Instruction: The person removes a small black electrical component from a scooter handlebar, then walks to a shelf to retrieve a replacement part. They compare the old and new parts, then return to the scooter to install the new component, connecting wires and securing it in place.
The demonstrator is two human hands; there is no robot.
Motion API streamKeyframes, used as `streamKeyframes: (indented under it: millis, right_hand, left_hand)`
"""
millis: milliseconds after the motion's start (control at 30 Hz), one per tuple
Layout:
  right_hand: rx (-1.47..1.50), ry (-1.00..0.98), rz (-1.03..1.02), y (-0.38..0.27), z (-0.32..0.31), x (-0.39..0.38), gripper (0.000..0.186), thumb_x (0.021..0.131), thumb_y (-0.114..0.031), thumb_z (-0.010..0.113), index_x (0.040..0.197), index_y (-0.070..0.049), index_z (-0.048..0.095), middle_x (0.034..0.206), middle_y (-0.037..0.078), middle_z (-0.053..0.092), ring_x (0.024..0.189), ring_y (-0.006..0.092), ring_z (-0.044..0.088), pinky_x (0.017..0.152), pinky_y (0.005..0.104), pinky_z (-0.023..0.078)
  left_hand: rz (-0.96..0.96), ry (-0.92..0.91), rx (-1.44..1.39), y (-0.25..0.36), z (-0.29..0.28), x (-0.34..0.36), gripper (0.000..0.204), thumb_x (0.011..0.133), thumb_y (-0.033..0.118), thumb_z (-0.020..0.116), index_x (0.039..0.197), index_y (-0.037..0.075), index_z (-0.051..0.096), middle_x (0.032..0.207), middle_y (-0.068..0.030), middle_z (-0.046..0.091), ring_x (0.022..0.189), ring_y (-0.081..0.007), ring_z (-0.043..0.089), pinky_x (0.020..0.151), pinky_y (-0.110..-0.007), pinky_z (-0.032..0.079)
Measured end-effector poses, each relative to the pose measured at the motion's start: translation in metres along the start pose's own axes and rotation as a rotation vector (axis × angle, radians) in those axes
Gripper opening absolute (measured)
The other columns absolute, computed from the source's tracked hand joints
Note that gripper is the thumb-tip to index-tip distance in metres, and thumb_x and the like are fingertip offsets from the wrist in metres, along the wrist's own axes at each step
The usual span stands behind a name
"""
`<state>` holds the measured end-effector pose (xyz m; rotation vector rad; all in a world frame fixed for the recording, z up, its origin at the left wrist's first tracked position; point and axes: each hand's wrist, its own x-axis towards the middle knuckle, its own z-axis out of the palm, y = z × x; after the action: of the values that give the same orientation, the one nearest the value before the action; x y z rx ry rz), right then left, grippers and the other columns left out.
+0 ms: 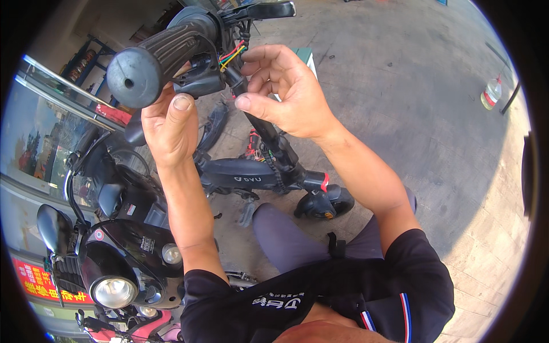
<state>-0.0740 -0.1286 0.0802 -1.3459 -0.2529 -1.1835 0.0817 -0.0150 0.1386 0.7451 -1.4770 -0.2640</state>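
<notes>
A black handlebar with a ribbed rubber grip rises close to the camera on a small dark folding electric bike. My left hand is under the handlebar's switch housing, thumb up against it, holding it. My right hand is beside the stem with fingers curled near a bundle of red, green and yellow wires. Whether those fingers pinch a wire is hidden. A brake lever sticks out at the top.
A black scooter with a round headlight and a mirror stands at the lower left, with a pink vehicle below it. A glass shopfront lines the left. A plastic bottle stands on the concrete ground at the right.
</notes>
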Motion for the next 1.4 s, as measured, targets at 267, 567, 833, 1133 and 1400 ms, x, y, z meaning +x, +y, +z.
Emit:
streamKeyframes:
  millis: [267,567,833,1133,1400]
  right_hand:
    - [-0.068,0.07,0.026,-0.002,0.01,0.004,0.041,0.076,-0.001,0.074,0.11,0.001,0.052,0.093,0.005,0.059,0.077,0.0094,0.059,0.068,0.0233,0.049]
    - [0.028,0.001,-0.014,-0.001,0.005,0.004,0.033,0.082,0.003,0.066,0.113,0.0,0.054,0.097,0.003,0.06,0.082,0.0074,0.057,0.073,0.0229,0.049]
    - [0.134,-0.087,0.025,0.007,-0.004,0.011,0.035,0.084,0.004,0.063,0.118,-0.001,0.053,0.101,0.002,0.059,0.086,0.0086,0.057,0.077,0.0236,0.048]
    - [-0.087,-0.11,-0.034,0.005,-0.004,0.012,0.038,0.083,0.004,0.064,0.119,0.0,0.052,0.103,0.005,0.059,0.084,0.0098,0.058,0.074,0.0239,0.049]
    - [-0.102,-0.118,-0.04,0.008,-0.003,0.014,0.038,0.083,0.005,0.064,0.117,-0.001,0.05,0.1,0.007,0.061,0.087,0.0116,0.058,0.077,0.0253,0.048]
  left_hand:
    - [-0.047,0.024,-0.109,-0.002,0.001,0.0,0.052,0.079,0.013,0.073,0.125,-0.001,0.053,0.125,-0.0138,0.056,0.121,-0.0248,0.049,0.107,-0.042,0.031]
    - [-0.039,-0.029,-0.102,-0.006,-0.002,-0.002,0.049,0.085,0.02,0.068,0.125,-0.002,0.051,0.128,-0.0126,0.053,0.119,-0.0274,0.051,0.103,-0.052,0.038]
    - [-0.101,0.012,-0.132,-0.002,-0.001,-0.009,0.048,0.079,0.014,0.074,0.12,-0.003,0.056,0.131,-0.0161,0.052,0.123,-0.025,0.048,0.107,-0.044,0.033]
    - [-0.072,-0.048,0.001,0.008,-0.009,-0.039,0.048,0.08,0.026,0.074,0.119,0.003,0.058,0.14,-0.0261,0.04,0.118,-0.0391,0.051,0.101,-0.05,0.04]
    - [-0.079,0.003,-0.048,-0.003,-0.005,-0.071,0.047,0.079,0.026,0.076,0.117,0.004,0.058,0.132,-0.0242,0.047,0.113,-0.0362,0.055,0.097,-0.048,0.044]
